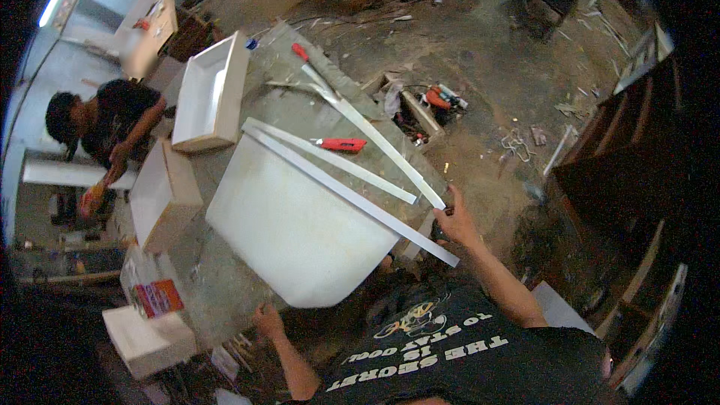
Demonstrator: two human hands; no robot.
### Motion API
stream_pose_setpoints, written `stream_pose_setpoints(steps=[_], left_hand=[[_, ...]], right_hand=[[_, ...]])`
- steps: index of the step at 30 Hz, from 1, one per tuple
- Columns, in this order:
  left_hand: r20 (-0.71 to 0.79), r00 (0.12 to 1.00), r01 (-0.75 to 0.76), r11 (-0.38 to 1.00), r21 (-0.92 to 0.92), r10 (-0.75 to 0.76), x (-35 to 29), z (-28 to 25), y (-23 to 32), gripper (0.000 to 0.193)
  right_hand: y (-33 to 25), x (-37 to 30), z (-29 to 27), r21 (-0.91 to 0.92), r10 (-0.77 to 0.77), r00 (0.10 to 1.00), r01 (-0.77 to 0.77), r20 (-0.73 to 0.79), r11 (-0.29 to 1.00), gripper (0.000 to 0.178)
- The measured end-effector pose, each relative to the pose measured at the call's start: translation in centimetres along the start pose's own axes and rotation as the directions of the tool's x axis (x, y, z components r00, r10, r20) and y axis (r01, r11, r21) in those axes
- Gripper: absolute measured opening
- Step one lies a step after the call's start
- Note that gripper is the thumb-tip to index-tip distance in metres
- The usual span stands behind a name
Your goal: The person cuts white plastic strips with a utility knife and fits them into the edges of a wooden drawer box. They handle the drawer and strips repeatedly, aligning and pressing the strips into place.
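My right hand (pixel 456 219) is closed at the near end of a long white strip (pixel 386 148), which slants away across the table. Beside it, two more white strips (pixel 337 165) lie at an angle to each other, one along the straight edge of a white panel (pixel 300 217) with cut corners. My left hand (pixel 270 321) rests by the table's near edge, below the panel, its fingers loosely apart with nothing visible in them. A red utility knife (pixel 341 145) lies between the strips. A red-handled tool (pixel 301 54) sits near the far end of the long strip.
White drawer boxes (pixel 211 97) stand along the table's left side, with a red packet (pixel 157 298) nearer me. A co-worker (pixel 109 124) stands at the left holding a yellowish tool. Right of the table are a wooden tool box (pixel 412 112) and a dark wooden cabinet (pixel 615 135).
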State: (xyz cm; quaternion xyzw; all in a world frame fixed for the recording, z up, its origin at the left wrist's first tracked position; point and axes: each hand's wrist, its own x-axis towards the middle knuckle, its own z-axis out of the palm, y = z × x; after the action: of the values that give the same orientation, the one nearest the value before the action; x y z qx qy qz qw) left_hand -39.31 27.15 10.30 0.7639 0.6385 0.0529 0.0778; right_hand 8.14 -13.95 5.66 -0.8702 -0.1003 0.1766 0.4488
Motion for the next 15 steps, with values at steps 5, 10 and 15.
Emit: stream_pose_setpoints(steps=[5, 10, 15], left_hand=[[-0.143, 0.987, 0.017, 0.925, -0.379, -0.077, -15.6, 0.8, 7.6, 0.033], [-0.084, 0.996, -0.079, 0.846, -0.527, 0.041, -22.0, 0.9, 16.2, 0.031], [-0.222, 0.812, -0.582, 0.716, -0.387, 0.540, -22.3, 0.4, 26.3, 0.031]], right_hand=[[0.5, 1.4, 0.3, 0.227, -0.084, 0.996, 0.084, -0.012, 0.970, 0.085], [0.6, 2.9, -0.9, 0.280, -0.189, 0.981, 0.170, 0.040, 0.945, 0.083], [2.7, 2.7, -3.0, 0.245, -0.125, 0.985, 0.093, 0.120, 0.965, 0.088]])
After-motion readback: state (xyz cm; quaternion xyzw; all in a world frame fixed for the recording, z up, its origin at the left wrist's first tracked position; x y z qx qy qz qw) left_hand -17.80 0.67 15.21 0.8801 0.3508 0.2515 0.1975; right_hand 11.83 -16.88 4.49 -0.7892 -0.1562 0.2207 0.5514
